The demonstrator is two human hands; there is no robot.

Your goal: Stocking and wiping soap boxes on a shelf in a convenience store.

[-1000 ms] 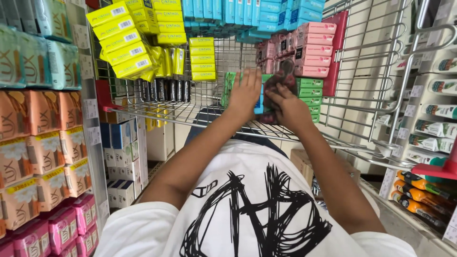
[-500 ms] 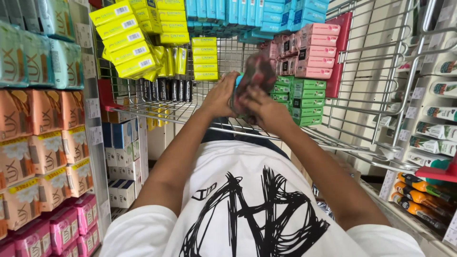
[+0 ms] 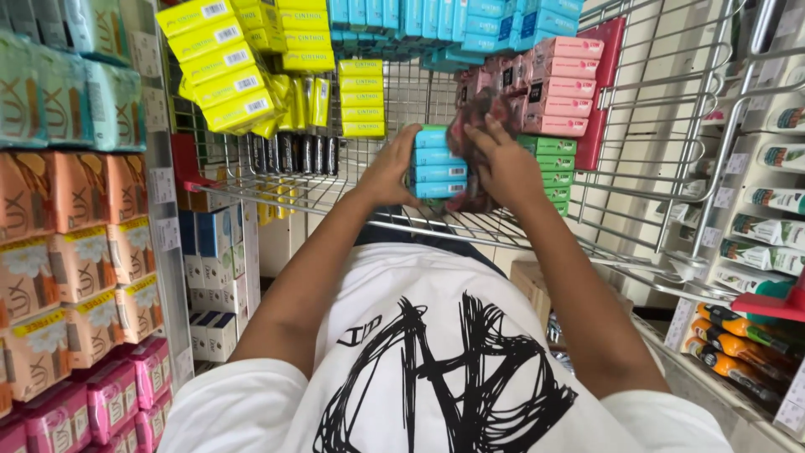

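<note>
A stack of several light blue boxes [image 3: 439,163] is clamped between my two hands above the wire cart [image 3: 662,134]. My left hand [image 3: 387,173] presses its left side. Against its right side lies my right hand [image 3: 505,166], which also pins a mottled red and dark cloth [image 3: 484,112] behind the stack. Both arms reach forward over my white shirt with a black scribble print. Green boxes [image 3: 555,164] lie just right of my hands, and pink boxes [image 3: 560,99] are piled above them.
The cart also holds yellow boxes [image 3: 228,77], teal boxes [image 3: 436,18] and black packs [image 3: 293,154]. Shelves on the left carry orange packs [image 3: 77,252] and pink packs [image 3: 126,393]. The right-hand shelf has tubes [image 3: 759,252] and orange bottles [image 3: 731,337].
My hands were lower among the green boxes with the cloth. They have pulled back and left, and now grip a stack of blue boxes between them.
</note>
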